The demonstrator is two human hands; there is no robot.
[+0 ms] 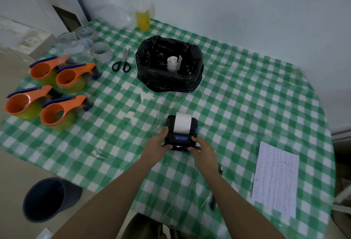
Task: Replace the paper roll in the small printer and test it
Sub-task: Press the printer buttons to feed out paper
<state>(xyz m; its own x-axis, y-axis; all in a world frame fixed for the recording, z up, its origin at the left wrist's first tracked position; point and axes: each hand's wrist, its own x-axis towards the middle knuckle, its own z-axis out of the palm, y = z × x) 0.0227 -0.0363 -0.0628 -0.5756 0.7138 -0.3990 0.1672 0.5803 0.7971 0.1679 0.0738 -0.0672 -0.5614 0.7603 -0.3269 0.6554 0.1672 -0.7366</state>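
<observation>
On the checked tablecloth, both hands grip the printer (paper protruding).

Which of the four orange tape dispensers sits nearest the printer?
The front-right tape dispenser, closest to the printer; the other three lie farther left or farther back.

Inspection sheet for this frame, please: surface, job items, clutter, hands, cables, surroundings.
Surface: green checked tablecloth, print worn off in patches.
Job's things: small printer, white paper strip out the top; paper roll in black bag.
Clutter: four orange tape dispensers, tape rolls, scissors, yellow drink, printed sheet.
Hands: left hand and right hand grip the printer's sides.
Cables: nothing seen.
Surroundings: dark bin on the floor, white wall.
</observation>
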